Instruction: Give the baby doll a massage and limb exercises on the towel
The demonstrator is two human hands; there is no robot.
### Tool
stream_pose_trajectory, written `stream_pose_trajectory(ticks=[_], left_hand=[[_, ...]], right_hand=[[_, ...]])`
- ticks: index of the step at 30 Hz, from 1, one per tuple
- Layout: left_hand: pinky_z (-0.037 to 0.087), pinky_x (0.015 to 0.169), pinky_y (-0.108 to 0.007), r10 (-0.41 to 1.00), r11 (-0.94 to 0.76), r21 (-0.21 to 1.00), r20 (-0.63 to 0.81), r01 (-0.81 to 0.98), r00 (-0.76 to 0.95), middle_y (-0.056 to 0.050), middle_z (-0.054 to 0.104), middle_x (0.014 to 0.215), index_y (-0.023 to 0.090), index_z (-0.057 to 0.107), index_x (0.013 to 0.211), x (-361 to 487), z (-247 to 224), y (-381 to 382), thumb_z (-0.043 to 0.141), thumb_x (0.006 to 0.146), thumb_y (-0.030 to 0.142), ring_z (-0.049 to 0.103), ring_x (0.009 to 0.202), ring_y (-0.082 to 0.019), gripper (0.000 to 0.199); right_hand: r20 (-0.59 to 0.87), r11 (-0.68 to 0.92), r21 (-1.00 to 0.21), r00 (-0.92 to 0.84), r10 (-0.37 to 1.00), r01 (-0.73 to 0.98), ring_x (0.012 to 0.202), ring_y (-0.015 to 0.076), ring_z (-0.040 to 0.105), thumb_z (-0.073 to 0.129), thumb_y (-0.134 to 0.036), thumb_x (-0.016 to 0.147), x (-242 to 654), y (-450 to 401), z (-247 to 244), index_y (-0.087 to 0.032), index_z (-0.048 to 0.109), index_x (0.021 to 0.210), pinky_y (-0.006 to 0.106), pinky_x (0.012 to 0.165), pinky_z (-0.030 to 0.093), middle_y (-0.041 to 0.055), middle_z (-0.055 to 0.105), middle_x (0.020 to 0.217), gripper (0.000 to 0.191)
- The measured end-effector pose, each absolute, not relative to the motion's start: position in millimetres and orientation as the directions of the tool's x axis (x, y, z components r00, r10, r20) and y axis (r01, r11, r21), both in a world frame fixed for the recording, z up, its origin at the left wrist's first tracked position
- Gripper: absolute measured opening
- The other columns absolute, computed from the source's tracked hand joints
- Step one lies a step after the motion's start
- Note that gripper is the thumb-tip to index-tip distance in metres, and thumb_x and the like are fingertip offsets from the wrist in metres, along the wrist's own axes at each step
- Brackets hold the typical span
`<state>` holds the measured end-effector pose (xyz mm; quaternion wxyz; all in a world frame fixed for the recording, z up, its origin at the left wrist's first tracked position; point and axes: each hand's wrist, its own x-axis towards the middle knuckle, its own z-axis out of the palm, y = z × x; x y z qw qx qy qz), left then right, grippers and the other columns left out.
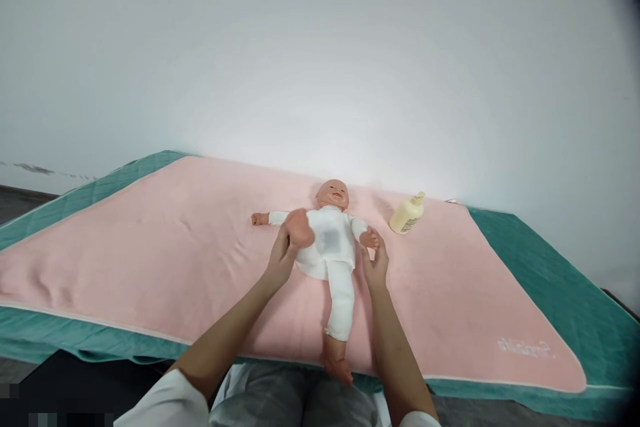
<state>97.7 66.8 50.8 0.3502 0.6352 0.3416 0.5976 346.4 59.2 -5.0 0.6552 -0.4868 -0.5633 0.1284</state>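
Note:
A baby doll in white clothing lies on its back on a pink mat, head toward the wall. My left hand is closed on one of the doll's feet, raised over the side of its body. Beside the torso, my right hand has its fingers closed around the doll's small hand. The other doll arm stretches out to the left. Its other leg lies straight toward me, the foot near the mat's front edge.
A pale yellow pump bottle stands on the mat to the right of the doll. Green padding shows around the mat's edges. Behind it rises a white wall. Something black is below the front edge at lower left.

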Motion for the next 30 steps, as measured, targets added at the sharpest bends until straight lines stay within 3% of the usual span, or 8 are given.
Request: stream_pose_trajectory(ticks=[3, 10, 16, 22, 30], left_hand=[[0.047, 0.099, -0.042, 0.845, -0.534, 0.844, 0.531, 0.049, 0.065, -0.011, 0.058, 0.123, 0.021, 0.048, 0.127, 118, 59, 82, 0.057, 0.088, 0.054, 0.057, 0.116, -0.026, 0.052], [0.043, 0.106, -0.041, 0.875, -0.482, 0.863, 0.467, 0.148, 0.125, -0.009, 0.06, 0.13, 0.021, 0.053, 0.127, 143, 49, 106, 0.066, 0.083, 0.042, 0.055, 0.123, -0.025, 0.05], [0.044, 0.103, -0.043, 0.872, -0.486, 0.818, 0.431, 0.308, 0.231, -0.009, 0.065, 0.126, 0.019, 0.059, 0.13, 138, 42, 116, 0.062, 0.086, 0.039, 0.059, 0.117, -0.027, 0.048], [0.038, 0.106, -0.048, 0.856, -0.517, 0.688, 0.416, 0.508, 0.307, -0.009, 0.065, 0.122, 0.02, 0.068, 0.119, 137, 42, 124, 0.059, 0.089, 0.036, 0.055, 0.118, -0.028, 0.035], [0.034, 0.109, -0.049, 0.874, -0.486, 0.685, 0.366, 0.544, 0.32, -0.011, 0.06, 0.128, 0.018, 0.069, 0.116, 135, 34, 133, 0.058, 0.089, 0.039, 0.049, 0.124, -0.028, 0.036]], right_hand=[[0.696, 0.574, -0.681, 0.156, 0.701, 0.455, 0.125, 0.024, 0.055, 0.057, -0.033, 0.089, 346, 58, -4, -0.023, 0.058, 0.127, 0.046, 0.107, 0.046, 0.0104, 0.061, 0.131, 0.04], [0.732, 0.631, -0.579, -0.011, 0.681, 0.516, 0.125, 0.0217, 0.057, 0.056, -0.022, 0.089, 343, 62, -4, -0.025, 0.064, 0.117, 0.047, 0.107, 0.048, 0.0073, 0.064, 0.129, 0.029], [0.764, 0.698, -0.455, -0.159, 0.625, 0.553, 0.133, 0.0208, 0.05, 0.05, -0.014, 0.092, 341, 63, -4, -0.028, 0.061, 0.128, 0.046, 0.11, 0.046, 0.0055, 0.059, 0.137, 0.039], [0.75, 0.688, -0.431, -0.192, 0.633, 0.584, 0.134, 0.0208, 0.049, 0.048, -0.013, 0.092, 340, 61, -2, -0.031, 0.057, 0.133, 0.046, 0.108, 0.048, 0.0059, 0.058, 0.136, 0.046], [0.756, 0.68, -0.426, -0.179, 0.63, 0.597, 0.13, 0.0206, 0.052, 0.049, -0.012, 0.091, 339, 63, -3, -0.033, 0.06, 0.129, 0.047, 0.105, 0.05, 0.0054, 0.064, 0.128, 0.045]])
